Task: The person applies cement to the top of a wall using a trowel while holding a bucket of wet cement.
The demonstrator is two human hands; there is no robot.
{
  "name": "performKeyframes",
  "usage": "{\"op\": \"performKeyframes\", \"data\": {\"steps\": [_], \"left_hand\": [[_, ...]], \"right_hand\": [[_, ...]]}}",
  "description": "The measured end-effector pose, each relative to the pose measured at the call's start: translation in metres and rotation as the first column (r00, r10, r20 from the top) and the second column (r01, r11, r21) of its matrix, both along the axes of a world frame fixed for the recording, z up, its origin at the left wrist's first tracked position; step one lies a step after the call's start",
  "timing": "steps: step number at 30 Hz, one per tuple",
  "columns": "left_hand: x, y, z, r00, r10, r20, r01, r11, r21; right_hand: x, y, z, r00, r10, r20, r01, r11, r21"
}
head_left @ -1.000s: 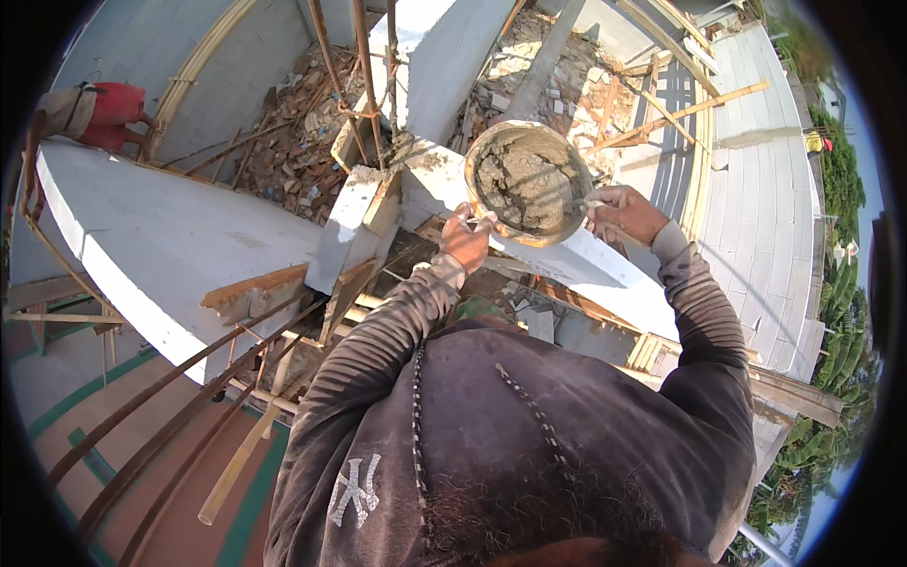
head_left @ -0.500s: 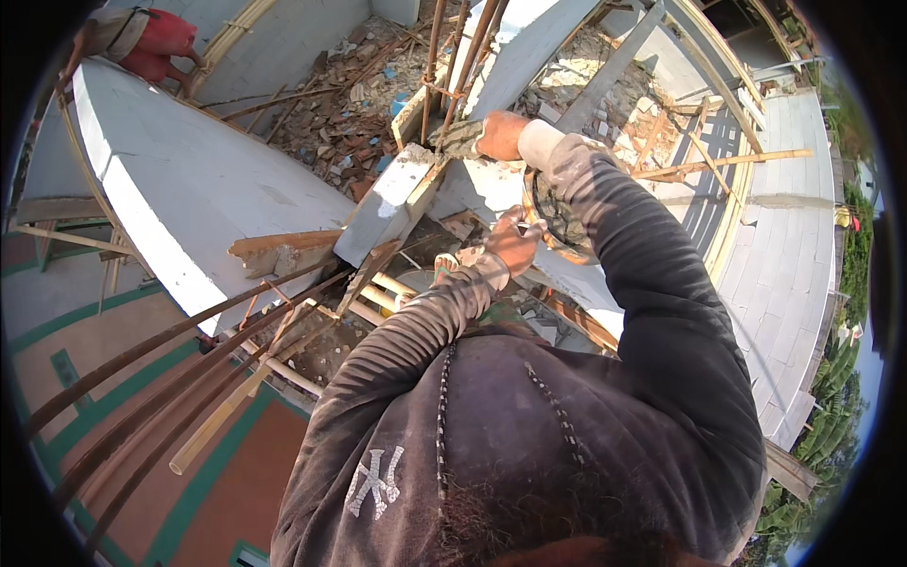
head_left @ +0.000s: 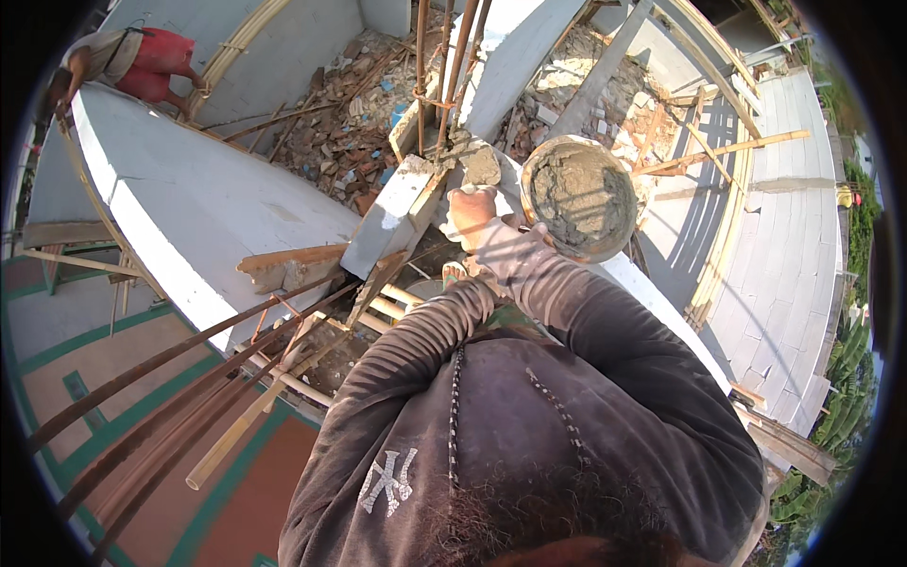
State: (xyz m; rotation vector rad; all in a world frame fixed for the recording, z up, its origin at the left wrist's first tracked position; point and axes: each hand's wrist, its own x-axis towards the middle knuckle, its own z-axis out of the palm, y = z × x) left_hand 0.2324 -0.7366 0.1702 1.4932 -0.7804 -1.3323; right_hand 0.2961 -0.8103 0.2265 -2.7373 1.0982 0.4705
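Rubble; lettered sweatshirt; right hand clenched, seemingly around trowel; left hand: grip unclear.

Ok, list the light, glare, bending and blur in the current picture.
Head view: hard sunlight, with shadow stripes across the mortar; head view: near-white glare along the pale wall's side face; head view: fisheye bowing of the block wall toward the right, inside a black rim; head view: greenery at upper right blurred, right hand clearer.
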Motion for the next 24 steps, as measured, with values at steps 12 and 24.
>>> {"op": "performKeyframes", "data": {"steps": [12, 24], "left_hand": [[0.004, -0.010, 0.006, 0.996, -0.020, -0.084, 0.010, 0.993, -0.115], [0.015, 0.040, -0.083, 0.985, -0.091, 0.149, 0.074, 0.990, 0.116]], "right_hand": [[0.081, 0.012, -0.065, 0.722, -0.660, 0.207, 0.558, 0.732, 0.390], [0.019, -0.014, 0.041, 0.672, -0.730, 0.124, 0.606, 0.639, 0.475]]}}
